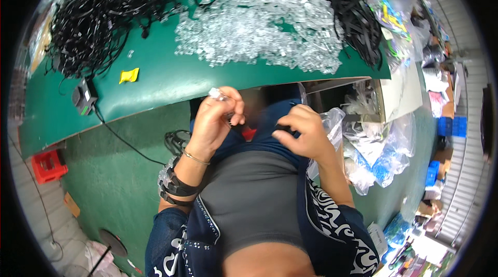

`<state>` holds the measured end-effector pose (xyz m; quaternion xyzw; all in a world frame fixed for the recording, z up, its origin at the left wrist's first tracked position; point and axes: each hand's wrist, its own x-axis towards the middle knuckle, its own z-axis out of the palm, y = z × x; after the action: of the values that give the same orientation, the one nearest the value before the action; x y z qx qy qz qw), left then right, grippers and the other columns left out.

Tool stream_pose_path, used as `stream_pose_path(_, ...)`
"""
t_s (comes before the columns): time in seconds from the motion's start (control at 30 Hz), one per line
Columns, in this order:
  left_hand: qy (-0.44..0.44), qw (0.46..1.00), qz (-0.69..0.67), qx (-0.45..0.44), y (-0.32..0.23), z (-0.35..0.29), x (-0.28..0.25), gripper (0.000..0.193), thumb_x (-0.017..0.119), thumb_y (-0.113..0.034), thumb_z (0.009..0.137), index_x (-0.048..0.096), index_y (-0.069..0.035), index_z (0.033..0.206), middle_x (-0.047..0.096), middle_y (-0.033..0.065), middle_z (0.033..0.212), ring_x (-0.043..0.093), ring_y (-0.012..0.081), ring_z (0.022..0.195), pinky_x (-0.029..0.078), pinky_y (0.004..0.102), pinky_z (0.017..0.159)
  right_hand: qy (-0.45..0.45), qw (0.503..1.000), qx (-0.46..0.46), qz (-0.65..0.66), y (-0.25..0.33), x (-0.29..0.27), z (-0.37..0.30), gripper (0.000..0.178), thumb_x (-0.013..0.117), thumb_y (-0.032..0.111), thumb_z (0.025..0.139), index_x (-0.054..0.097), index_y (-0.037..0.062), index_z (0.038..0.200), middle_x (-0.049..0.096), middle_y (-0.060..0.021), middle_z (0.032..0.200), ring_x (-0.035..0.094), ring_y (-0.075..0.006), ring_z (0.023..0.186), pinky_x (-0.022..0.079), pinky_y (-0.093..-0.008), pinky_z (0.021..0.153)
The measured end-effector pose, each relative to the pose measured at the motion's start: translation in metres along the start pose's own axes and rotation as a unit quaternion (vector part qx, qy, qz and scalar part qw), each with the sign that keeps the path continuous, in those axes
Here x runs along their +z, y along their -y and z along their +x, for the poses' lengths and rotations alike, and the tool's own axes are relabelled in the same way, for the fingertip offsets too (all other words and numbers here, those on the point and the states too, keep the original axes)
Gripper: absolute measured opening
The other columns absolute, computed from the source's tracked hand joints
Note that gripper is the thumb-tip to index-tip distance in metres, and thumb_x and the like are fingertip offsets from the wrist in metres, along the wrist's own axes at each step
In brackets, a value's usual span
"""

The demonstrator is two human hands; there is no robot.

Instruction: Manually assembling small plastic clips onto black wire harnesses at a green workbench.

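We see black cords (88, 28) at upper left. At centre, our left hand (209, 121), fingers curled, pinches a clear piece (217, 94); a clear heap (270, 25) lies top centre. Rightward, our right hand (306, 131) half-curls, its hold unclear.

My left hand (210, 124), fingers curled, grips a small clear plastic piece (218, 95) in front of the green table (171, 79). My right hand (307, 132) curls over my lap; I can't tell what it holds. Ahead, clear plastic pieces (264, 28) lie heaped between black straps (98, 22) and a black strap bundle (357, 25).
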<state>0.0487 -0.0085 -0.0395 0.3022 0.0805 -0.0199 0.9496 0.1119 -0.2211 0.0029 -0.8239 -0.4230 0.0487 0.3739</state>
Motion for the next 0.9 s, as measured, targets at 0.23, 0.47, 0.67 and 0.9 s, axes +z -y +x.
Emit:
stream_pose_path(0.23,0.041,0.955,0.159,-0.247,0.056,0.022,0.018,0.018,0.055,-0.022,0.088,0.06,-0.005,0.089,0.06,0.0036,0.075,0.048,0.0046,0.06,0.04,0.0189,0.054,0.102,0.945,-0.307,0.054,0.035,0.038,0.017,0.035,0.07,0.032,0.067,0.047,0.0086,0.055,0.044,-0.0039,0.059,0.047,-0.0219,0.06,0.037,-0.033,0.056)
stream_pose_path(0.47,-0.005,0.971,0.034,-0.238,0.044,0.027,0.029,0.016,0.062,-0.018,0.084,0.055,-0.007,0.074,0.062,0.0056,0.072,0.051,0.006,0.053,0.042,0.0188,0.05,0.125,0.93,-0.33,0.101,0.03,0.026,0.02,0.034,0.066,0.028,0.072,0.045,0.0087,0.053,0.044,-0.0043,0.057,0.046,-0.0215,0.058,0.039,-0.0335,0.06)
stream_pose_path(0.67,-0.092,0.992,-0.024,-0.086,0.042,0.016,0.041,0.005,0.058,-0.008,0.083,0.053,-0.007,0.085,0.061,0.0077,0.075,0.052,0.0101,0.053,0.043,0.0216,0.05,0.021,0.92,-0.389,0.045,0.018,-0.001,0.065,0.017,0.064,0.023,0.073,0.057,0.0078,0.072,0.057,-0.0058,0.073,0.054,-0.0233,0.067,0.042,-0.0343,0.061)
stream_pose_path(0.9,0.046,0.989,0.044,-0.131,0.023,-0.004,0.041,0.027,0.055,-0.007,0.082,0.049,-0.003,0.108,0.058,0.0108,0.074,0.053,0.0134,0.063,0.042,0.0219,0.059,-0.294,0.901,0.029,-0.318,-0.17,-0.109,0.196,0.023,0.061,0.021,0.076,0.061,0.0083,0.095,0.06,-0.0124,0.09,0.055,-0.0325,0.09,0.046,-0.0398,0.076)
